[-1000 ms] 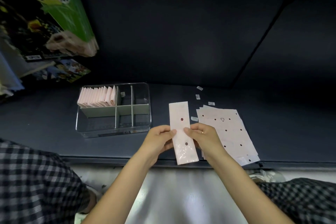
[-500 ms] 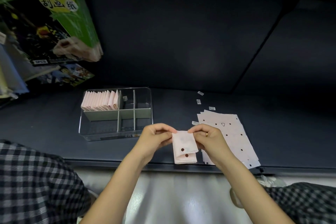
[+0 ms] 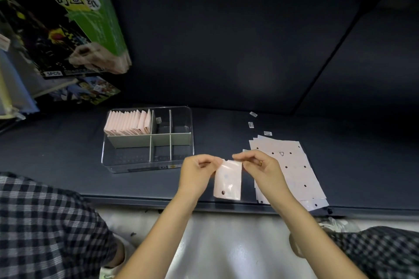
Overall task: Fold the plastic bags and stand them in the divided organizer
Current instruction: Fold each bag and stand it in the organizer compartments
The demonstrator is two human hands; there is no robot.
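A pale pink plastic bag [image 3: 227, 180], folded to about half its length, hangs in front of the shelf edge. My left hand [image 3: 197, 172] pinches its upper left corner and my right hand [image 3: 260, 169] pinches its upper right corner. To the right a stack of flat pink bags [image 3: 292, 172] with dark punched holes lies on the dark shelf. The clear divided organizer [image 3: 147, 166] stands to the left; several folded pink bags [image 3: 128, 123] stand upright in its back left compartment.
Green and dark product packs [image 3: 68, 22] hang at the upper left. Three small white label scraps [image 3: 251, 124] lie behind the bag stack. The shelf's front edge [image 3: 136, 201] runs under my wrists, with my checkered trouser legs below on both sides.
The long pink strip has been folded in half. Both hands have lifted its top edge and moved slightly apart, so the folded bag now hangs from my fingertips.
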